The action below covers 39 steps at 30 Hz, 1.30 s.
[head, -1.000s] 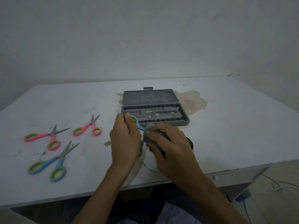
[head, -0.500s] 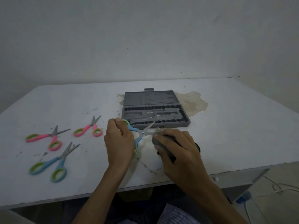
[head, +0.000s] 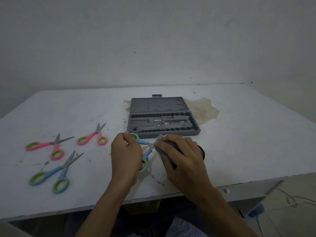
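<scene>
**Scissors and tool meet just in front of the case**

We see the left hand (head: pixel 125 156) gripping the scissors (head: pixel 146 153) near the front middle of the worktop (head: pixel 248 142). Its fingers are curled through and around the blue-and-green handles, which stand apart. The right hand (head: pixel 185 161) lies just beside it, fingers curled over a dark grey tool (head: pixel 166 148) whose front end touches the scissors at about the pivot. The right hand hides most of the blades, so we cannot tell how far they gape. A small pale bit shows above the knuckles, too blurred to name.

Just behind both hands an open grey case (head: pixel 179 134) lies flat, lid folded back, its near wall close to the fingertips. A brownish stain (head: pixel 201 110) spreads on the worktop to its right. A black disc (head: pixel 201 151) peeks out from behind the right hand.

Well to the left lie three more pairs, all with blades parted: a pink pair (head: pixel 89 138) nearest the case, a second pink pair (head: pixel 46 144) farther left, and a blue pair (head: pixel 48 173) in front of them. A white cable (head: pixel 290 201) lies on the floor at lower right.
</scene>
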### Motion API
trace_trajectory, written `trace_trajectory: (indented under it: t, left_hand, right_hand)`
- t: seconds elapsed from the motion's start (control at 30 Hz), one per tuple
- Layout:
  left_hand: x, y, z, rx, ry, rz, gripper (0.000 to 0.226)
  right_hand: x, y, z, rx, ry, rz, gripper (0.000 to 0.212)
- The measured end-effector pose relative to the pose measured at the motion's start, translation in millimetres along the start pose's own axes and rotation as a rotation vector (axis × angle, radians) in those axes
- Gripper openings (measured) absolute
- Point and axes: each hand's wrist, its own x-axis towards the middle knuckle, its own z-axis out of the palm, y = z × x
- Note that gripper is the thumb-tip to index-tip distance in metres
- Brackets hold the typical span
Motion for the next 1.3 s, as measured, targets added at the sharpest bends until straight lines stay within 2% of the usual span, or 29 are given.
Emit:
trace_trajectory:
  t: [0.1,0.23,0.37,0.43,0.53,0.57,0.63,0.73,0.87,0.97,1.1,1.2,1.3]
  left_hand:
    - [2.3,-2.4,-4.6,-0.001,0.010,-0.016,0.033]
    - [14.6,-10.6,-22.9,-0.017,0.058,-0.062,0.036]
    - [14.0,-17.2,-33.7,0.003,-0.027,-0.059,0.037]
    - [8.4,-20.0,-38.0,-0.004,-0.099,-0.060,0.034]
    - [4.4,-24.9,-46.6,0.029,-0.144,-0.050,0.033]
    - [3.6,-25.6,-50.2,0.023,-0.154,-0.054,0.031]
    - [1.7,-25.3,-57.9,-0.024,-0.186,-0.076,0.028]
    - [-0.2,-23.1,-71.5,-0.096,-0.270,-0.114,0.021]
    - [-4.3,-21.7,-86.6,-0.073,-0.399,-0.084,0.009]
    - [-3.9,-28.3,-94.2,-0.007,-0.497,-0.011,0.040]
    - [-2.8,-40.1,-101.8,0.305,-0.542,0.157,0.084]
    - [-8.2,-43.5,-99.6,0.468,-0.477,0.330,0.086]
    - [-7.7,-47.3,-97.2,0.526,-0.460,0.401,0.086]
  right_hand:
    - [-5.8,12.0,-3.1,-0.017,0.023,0.009,0.025]
    - [-14.2,38.4,-17.9,0.013,0.060,0.157,0.020]
    - [-7.6,29.8,-17.2,0.163,-0.026,0.185,0.030]
    - [0.2,21.4,-13.5,0.196,-0.104,0.157,0.040]
    - [12.8,20.8,-9.1,0.229,-0.376,0.174,0.063]
    - [15.9,22.4,-6.9,0.221,-0.436,0.176,0.065]
    - [22.0,24.8,-1.9,0.230,-0.461,0.148,0.057]
    - [31.9,27.2,5.3,0.255,-0.453,0.076,0.034]
    - [42.1,26.5,11.6,0.220,-0.470,0.010,0.027]
    - [46.4,25.2,16.3,0.181,-0.490,-0.016,0.027]
    - [47.7,21.2,20.1,0.174,-0.511,-0.017,0.026]
    - [46.5,17.7,19.8,0.170,-0.512,-0.032,0.026]
    - [45.4,18.1,19.2,0.157,-0.511,-0.029,0.025]
